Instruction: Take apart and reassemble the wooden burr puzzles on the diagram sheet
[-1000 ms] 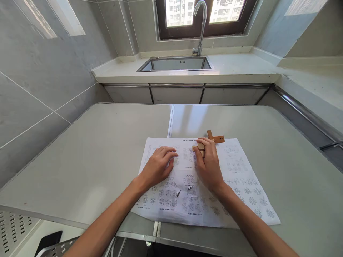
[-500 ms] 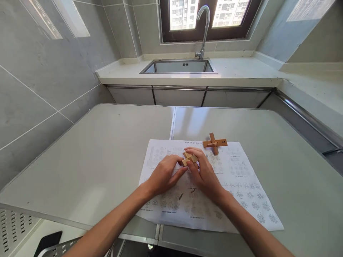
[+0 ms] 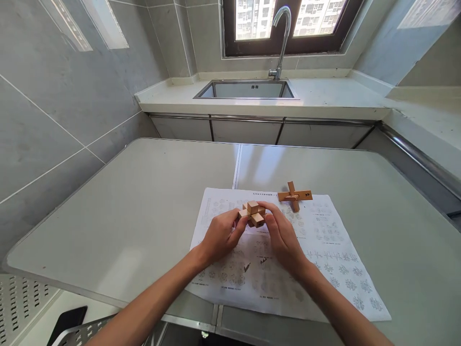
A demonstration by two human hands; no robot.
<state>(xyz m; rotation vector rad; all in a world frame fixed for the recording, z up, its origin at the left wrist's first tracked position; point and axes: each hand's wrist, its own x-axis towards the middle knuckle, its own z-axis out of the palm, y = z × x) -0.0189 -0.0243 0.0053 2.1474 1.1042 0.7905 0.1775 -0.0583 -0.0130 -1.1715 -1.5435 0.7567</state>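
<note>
A light wooden burr puzzle (image 3: 253,214) with several interlocking blocks is held just over the printed sheet. My left hand (image 3: 221,234) pinches its left side between thumb and fingers. On the other side, my right hand (image 3: 283,236) has its fingers bent against the puzzle's right and back faces, with the thumb at the near right edge. The undersides of the blocks are hidden. Beyond the right hand, a darker wooden cross puzzle (image 3: 295,196) marked with a "2" rests at the sheet's far edge. Small puzzle diagrams cover the white paper sheet (image 3: 345,269).
The sheet lies on a grey folding table (image 3: 108,211) with a seam down its middle. A counter with a sink (image 3: 248,90) and faucet (image 3: 284,38) stands behind it. Tiled wall borders the left; a black flat object (image 3: 68,322) lies below the table's left front edge.
The burr puzzle has been turned, so different block ends face up. My right hand has loosened and shifted to its right side. The whole view has moved slightly.
</note>
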